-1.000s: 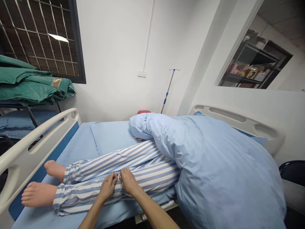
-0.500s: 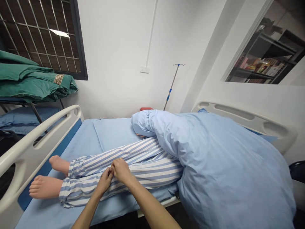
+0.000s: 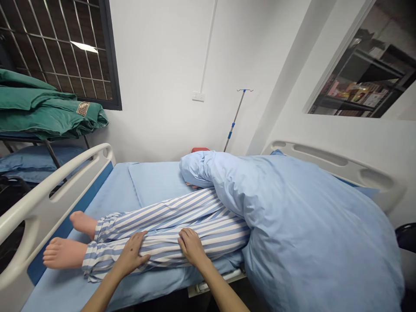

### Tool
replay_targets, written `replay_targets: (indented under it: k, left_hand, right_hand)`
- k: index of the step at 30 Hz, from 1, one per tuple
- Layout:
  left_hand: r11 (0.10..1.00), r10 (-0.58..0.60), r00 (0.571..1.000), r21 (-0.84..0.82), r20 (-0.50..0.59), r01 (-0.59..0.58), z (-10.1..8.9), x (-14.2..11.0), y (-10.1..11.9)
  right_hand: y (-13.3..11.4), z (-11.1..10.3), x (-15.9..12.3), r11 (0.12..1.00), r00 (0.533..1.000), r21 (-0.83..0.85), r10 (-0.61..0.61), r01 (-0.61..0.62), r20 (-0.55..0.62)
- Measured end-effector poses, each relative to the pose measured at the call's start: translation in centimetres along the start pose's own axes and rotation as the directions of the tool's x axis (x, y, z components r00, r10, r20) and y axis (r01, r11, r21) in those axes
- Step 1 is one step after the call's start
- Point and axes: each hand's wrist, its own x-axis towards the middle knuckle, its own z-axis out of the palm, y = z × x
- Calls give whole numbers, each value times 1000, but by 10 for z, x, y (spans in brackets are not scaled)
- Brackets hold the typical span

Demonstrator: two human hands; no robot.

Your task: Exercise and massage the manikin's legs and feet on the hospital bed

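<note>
On the bed lies a manikin in blue-and-white striped trousers [image 3: 224,232], its bare feet [image 3: 66,252] toward the footboard. My left hand [image 3: 131,255] rests on the near leg around the shin, thumb spread from the fingers and holding nothing. Farther up the same leg, near the knee, my right hand [image 3: 192,247] lies over the cloth with its fingers slightly bent and nothing seen in them. A bunched light-blue quilt [image 3: 299,216] covers the upper body. Some fingertips [image 3: 194,186] show under its far edge.
A cream footboard [image 3: 65,186] stands at the left and a headboard [image 3: 328,156] at the right. Behind the bed are an IV pole [image 3: 234,119] and a red object [image 3: 200,149]. Green folded covers [image 3: 48,110] lie on a rack at the left.
My hands were close together above the leg with fingers pinched. They have moved apart and come down on it, the left toward the feet, the right toward the thigh, fingers opened.
</note>
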Motion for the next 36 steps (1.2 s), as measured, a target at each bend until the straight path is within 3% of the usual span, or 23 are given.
replay_targets:
  k: [5,11,17,24,30,36]
  left_hand:
    - [916,-143,989,376,-23,141,-27,-29,-53]
    - [806,-54,999,590,0,44,-47,-61,-93]
    - [792,-63,998,608,3,49,-51,-62,-90]
    - [784,-38,999,619,-27,46,-53,-64,-79]
    - [786,-21,997,614,-79,65,-49,-63,-77]
    - [823,-46,995,561,-88,88,-43,-65,-79]
  right_hand:
    - [0,1,-5,999,999,-30,-43,44,28]
    - [1,-4,-5,995,992,-89,-38,48,118]
    - [4,-13,-2,992,989,-119,-13,31,150]
    - [-4,-22,-5,988,999,-153,5,3,46]
    - [-30,-5,-11,988,997,-148,29,-40,-76]
    - [-39,24,-12,980,998,-192,52,-59,-42]
